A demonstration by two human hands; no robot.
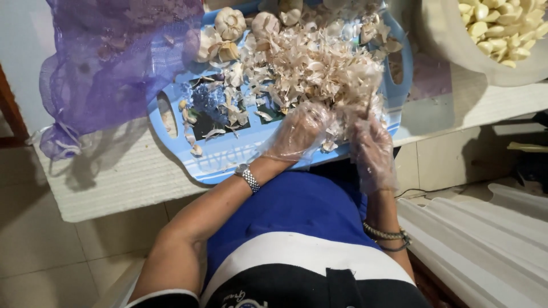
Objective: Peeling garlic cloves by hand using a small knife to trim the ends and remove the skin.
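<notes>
My gloved left hand (299,131) and right hand (371,142) sit close together at the near edge of the blue tray (228,157), fingers curled around something in the papery garlic skins (314,68) — whether a clove is pinched there I can't tell, nor which way its long axis points. Best to peel low over the tray so the skins drop in. Whole garlic bulbs (230,23) lie beyond, with the purple mesh bag (114,63) and the bowl of peeled cloves (502,28) farthest.
</notes>
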